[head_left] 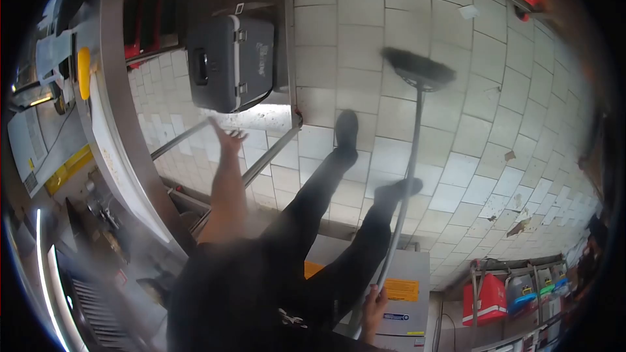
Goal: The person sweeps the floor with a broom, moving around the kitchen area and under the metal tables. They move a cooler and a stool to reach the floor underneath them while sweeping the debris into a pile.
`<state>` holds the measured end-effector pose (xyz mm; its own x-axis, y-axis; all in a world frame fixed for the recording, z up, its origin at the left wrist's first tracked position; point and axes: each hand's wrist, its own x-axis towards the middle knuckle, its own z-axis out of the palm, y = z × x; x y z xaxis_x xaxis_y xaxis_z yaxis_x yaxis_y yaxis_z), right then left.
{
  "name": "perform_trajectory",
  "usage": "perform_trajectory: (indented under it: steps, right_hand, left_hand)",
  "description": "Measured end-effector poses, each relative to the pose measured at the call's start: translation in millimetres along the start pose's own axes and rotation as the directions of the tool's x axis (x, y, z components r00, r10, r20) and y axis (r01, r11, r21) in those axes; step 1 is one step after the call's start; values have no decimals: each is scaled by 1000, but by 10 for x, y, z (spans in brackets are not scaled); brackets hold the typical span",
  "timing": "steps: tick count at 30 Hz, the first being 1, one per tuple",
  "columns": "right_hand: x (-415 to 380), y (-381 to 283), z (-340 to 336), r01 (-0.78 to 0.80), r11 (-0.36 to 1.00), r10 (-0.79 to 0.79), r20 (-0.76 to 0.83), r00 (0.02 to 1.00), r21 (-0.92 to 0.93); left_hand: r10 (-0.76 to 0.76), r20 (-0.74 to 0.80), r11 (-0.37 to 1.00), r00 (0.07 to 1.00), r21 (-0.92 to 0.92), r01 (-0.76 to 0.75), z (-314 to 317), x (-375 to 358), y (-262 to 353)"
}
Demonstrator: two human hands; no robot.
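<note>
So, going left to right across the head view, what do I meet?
Yellow knob → grey case → open hand → broom head → red container.

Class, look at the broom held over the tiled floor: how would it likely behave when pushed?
The broom probably pushes stiffly: its long handle looks straight and rigid. Its dark bristle head likely flexes on the tiles. It seems light, as the right hand alone grips it.

Broom (417,68): metal pole, dark bristles. Floor (482,91): glossy tiles.
</note>
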<state>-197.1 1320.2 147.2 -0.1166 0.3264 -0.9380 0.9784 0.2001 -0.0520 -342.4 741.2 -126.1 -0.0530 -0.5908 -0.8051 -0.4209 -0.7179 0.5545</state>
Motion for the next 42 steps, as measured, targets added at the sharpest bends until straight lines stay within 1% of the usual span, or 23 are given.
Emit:
perform_trajectory:
  steps: [1,3,4,6,10,15,18,20,21,23,25,26,27,28,30,31,32,33,35,37,39,40,42]
  right_hand:
    - [30,110,12,2,1000,-2,-8,1000,8]
    - [95,305,68,144,939,-218,-214,952,-313]
    - [93,243,67,143,939,-218,-218,951,-313]
    - [33,129,16,187,922,-272,-223,936,-340]
    - [-1,372,-231,50,933,-129,-202,971,-355]
    - [-131,583,-612,70,846,-171,-145,975,-529]
    - [-169,311,-688,163,814,-241,-69,968,-557]
    - [-183,49,-778,246,784,-302,-3,953,-569]
    - [-149,-119,-837,289,766,-330,35,943,-574]
    - [-64,-485,-1005,348,711,-333,142,932,-611]
    - [16,-937,-1158,419,633,-357,235,904,-651]
    - [88,-1185,-1153,464,582,-393,268,880,-668]
    - [185,-1362,-1123,567,541,-481,324,814,-622]
    - [290,-1557,-1118,659,485,-560,375,739,-574]
    - [492,-2173,-914,700,150,-491,561,666,-698]
    - [664,-2372,-716,762,57,-533,626,569,-645]
    - [964,-2525,-584,815,-76,-512,724,462,-574]
    - [1061,-2820,-252,726,-329,-448,776,444,-604]
    - [1228,-3255,265,700,-472,-451,829,330,-536]
    - [1333,-3533,501,666,-544,-363,859,361,-510]
    - [1459,-3697,322,660,-590,-401,879,259,-464]
    - [1328,-3797,177,666,-489,-371,825,426,-563]
    - [1202,-3770,-325,625,-440,-414,763,496,-645]
  left_hand:
    - [-120,21,965,993,-232,121,242,16,-166]
    - [-5,217,943,976,-323,77,599,62,-302]
    - [-8,220,943,976,-323,80,682,245,-272]
    - [167,127,798,978,-600,-58,783,617,-146]
    - [278,119,822,953,-542,-172,885,908,276]
    - [479,34,801,877,-426,-421,1050,1199,837]
    - [486,-41,736,873,-520,-434,974,1050,744]
    - [356,201,927,913,-198,-318,615,1186,420]
    - [346,123,937,930,-97,-336,495,1177,120]
    - [201,-39,968,979,-147,-205,225,1113,-672]
    - [48,-81,988,996,-144,-59,78,804,-1565]
    - [12,65,986,998,-165,-1,-34,679,-2043]
    - [62,178,886,982,442,-136,168,236,-1961]
    - [136,216,931,967,307,-199,393,-142,-2177]
    - [103,591,865,800,344,-365,524,-548,-2570]
    - [93,606,726,790,502,-470,676,-800,-2660]
    - [104,710,667,697,470,-578,772,-1063,-2726]
    - [-28,666,776,745,484,-404,1006,-1598,-2487]
    - [-192,750,801,633,493,-341,1048,-1822,-2714]
    - [-219,775,793,593,495,-354,1038,-1992,-2778]
    - [-257,791,793,556,501,-346,874,-2034,-2900]
    - [-194,804,830,562,440,-343,739,-1943,-3054]
    - [-165,761,844,628,438,-309,613,-1915,-3051]
